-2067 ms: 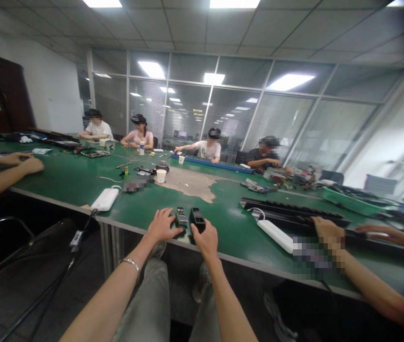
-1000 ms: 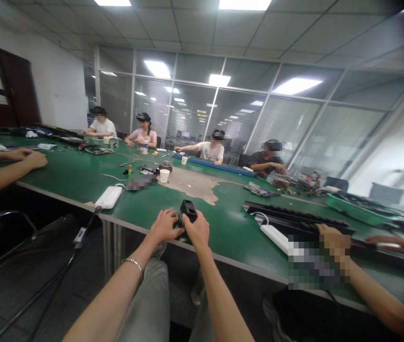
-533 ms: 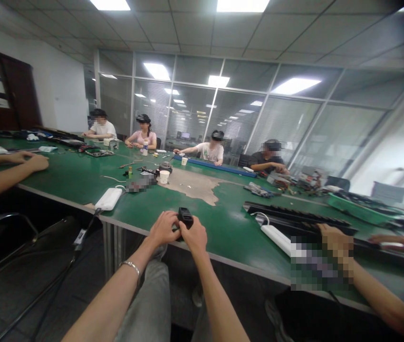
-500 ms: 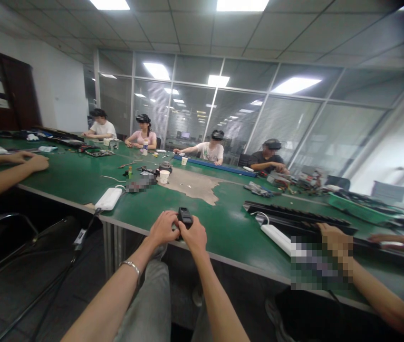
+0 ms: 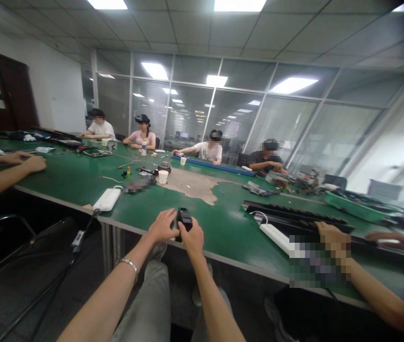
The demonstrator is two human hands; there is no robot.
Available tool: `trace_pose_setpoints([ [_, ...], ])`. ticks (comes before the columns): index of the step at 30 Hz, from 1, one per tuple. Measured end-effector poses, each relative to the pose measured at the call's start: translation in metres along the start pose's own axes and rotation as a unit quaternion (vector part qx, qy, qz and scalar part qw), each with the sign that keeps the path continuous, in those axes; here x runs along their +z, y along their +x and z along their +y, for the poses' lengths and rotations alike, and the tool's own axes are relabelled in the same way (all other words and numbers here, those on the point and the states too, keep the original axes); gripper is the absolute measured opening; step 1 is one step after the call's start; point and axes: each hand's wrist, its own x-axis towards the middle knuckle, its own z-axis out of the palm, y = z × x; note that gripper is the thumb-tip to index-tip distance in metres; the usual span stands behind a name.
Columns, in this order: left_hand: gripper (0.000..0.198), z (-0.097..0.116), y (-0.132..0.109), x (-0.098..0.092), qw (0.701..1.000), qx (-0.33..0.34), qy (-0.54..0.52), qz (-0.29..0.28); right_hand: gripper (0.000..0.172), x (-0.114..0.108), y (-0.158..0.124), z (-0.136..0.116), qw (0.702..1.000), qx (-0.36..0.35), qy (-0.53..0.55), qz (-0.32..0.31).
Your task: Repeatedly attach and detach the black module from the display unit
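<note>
Both my hands meet at the near edge of the green table (image 5: 81, 178). My right hand (image 5: 192, 239) is closed around a small black box-shaped part (image 5: 184, 218) that stands up between the two hands. My left hand (image 5: 162, 226), with a bracelet on its wrist, is curled against the left side of the same part; whatever lies under its fingers is hidden.
A white power strip (image 5: 106, 199) lies to the left, another white power strip (image 5: 275, 236) and a long black tray (image 5: 294, 216) to the right. A neighbour's hand (image 5: 332, 237) rests at right, other arms (image 5: 9, 168) at left. A paper cup (image 5: 162, 176) stands mid-table; several people sit opposite.
Two parts lay apart under my hands earlier. My right hand carried the black part leftward to my left hand, and both now hold it together at the table edge.
</note>
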Motion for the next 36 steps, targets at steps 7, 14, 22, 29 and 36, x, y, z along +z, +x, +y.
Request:
trace_pose_setpoints([
  [7,0.073,0.002,-0.001,-0.001,1.000,0.016,0.006,-0.002,0.055,-0.010,0.008,-0.007,0.995,-0.015,0.089,0.044],
  [14,0.070,0.004,-0.001,0.000,1.000,0.017,0.011,-0.002,0.060,-0.028,0.016,0.015,0.992,0.018,0.071,0.103],
  [22,0.060,0.004,0.001,0.001,1.000,0.010,0.011,-0.011,0.059,-0.026,0.016,0.040,0.995,0.031,-0.002,0.097],
  [29,0.060,0.005,0.001,0.004,0.999,0.011,0.030,-0.014,0.057,-0.019,0.013,0.050,0.996,0.015,-0.046,0.078],
  [36,0.057,0.006,0.001,0.003,0.999,0.009,0.034,-0.016,0.075,-0.016,0.013,0.056,0.992,-0.022,-0.076,0.098],
])
